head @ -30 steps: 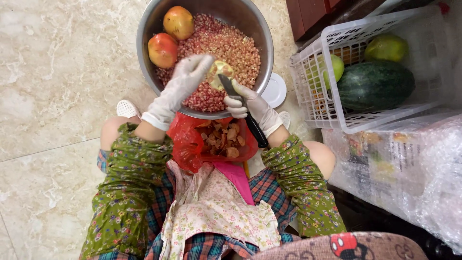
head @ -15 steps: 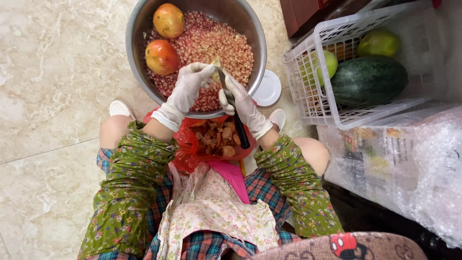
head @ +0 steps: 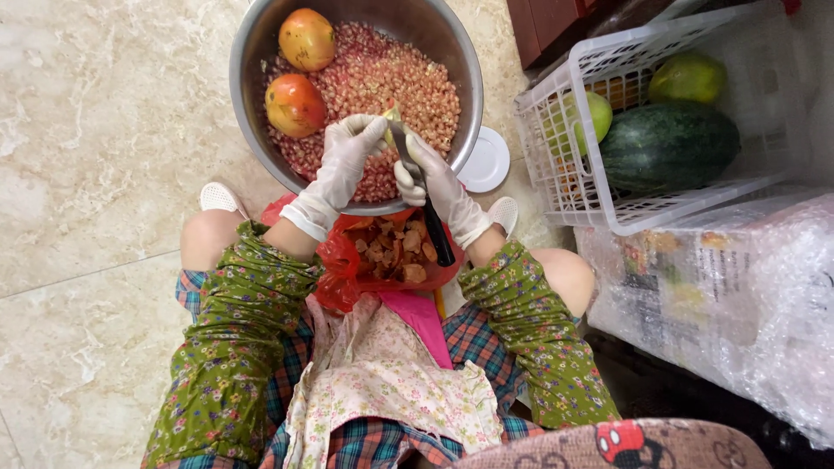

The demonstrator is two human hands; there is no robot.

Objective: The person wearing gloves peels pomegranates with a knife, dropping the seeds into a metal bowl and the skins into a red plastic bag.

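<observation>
Both my hands wear pale thin gloves and meet over a big steel bowl (head: pixel 252 52) full of red pomegranate seeds (head: pixel 373 82). My left hand (head: pixel 347 161) pinches a small yellowish piece of pomegranate (head: pixel 391 114) at its fingertips. My right hand (head: pixel 434 178) grips a knife with a black handle (head: pixel 427 208), blade pointing up toward that piece. Two whole pomegranates (head: pixel 295 102) lie at the bowl's left side. Under my wrists a red plastic bag (head: pixel 334 260) holds brown peel scraps (head: pixel 391 254).
A white plastic basket (head: pixel 573 148) on the right holds a dark green watermelon (head: pixel 665 143) and green fruits. A white lid (head: pixel 486 159) lies on the marble floor beside the bowl. A plastic-wrapped package (head: pixel 738 295) stands at the lower right.
The view has shifted so the bowl sits higher in view. My hands have drawn closer together, and the knife has turned more upright against the fruit piece.
</observation>
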